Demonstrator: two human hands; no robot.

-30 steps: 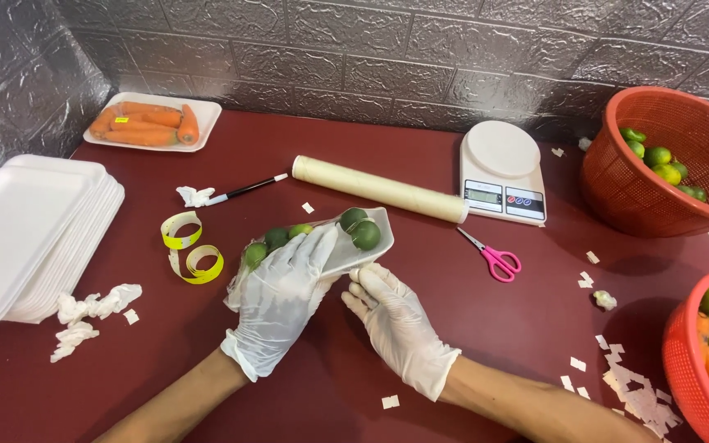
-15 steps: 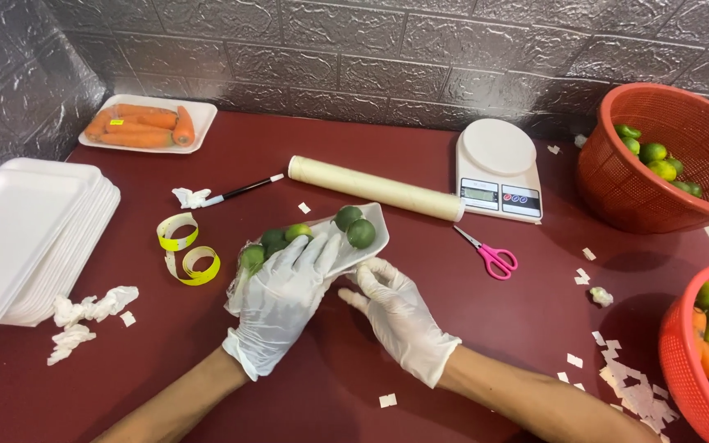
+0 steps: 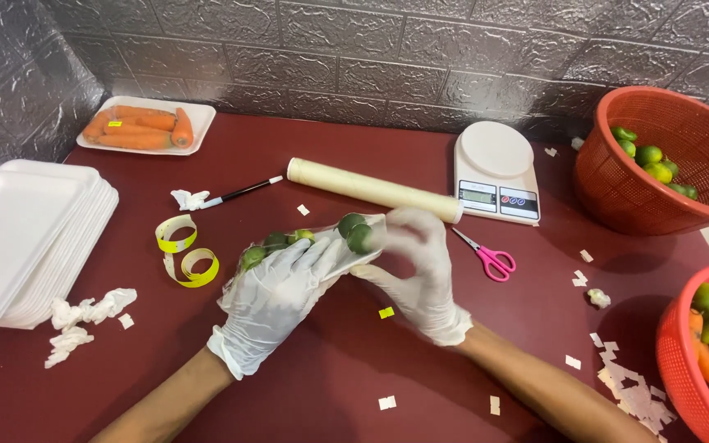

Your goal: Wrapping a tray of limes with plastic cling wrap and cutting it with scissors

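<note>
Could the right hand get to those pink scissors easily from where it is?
Probably yes. The pink scissors lie open on the table just to the right of the right hand, nothing between them. But that hand is busy on the tray of limes.

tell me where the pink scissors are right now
The pink-handled scissors lie flat on the dark red table in the head view, just off the right hand, in front of the white digital kitchen scale.

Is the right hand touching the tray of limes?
Touching. In the head view the right hand wraps over the far end of the tray of limes, fingers curled on its rim with no gap.
</note>
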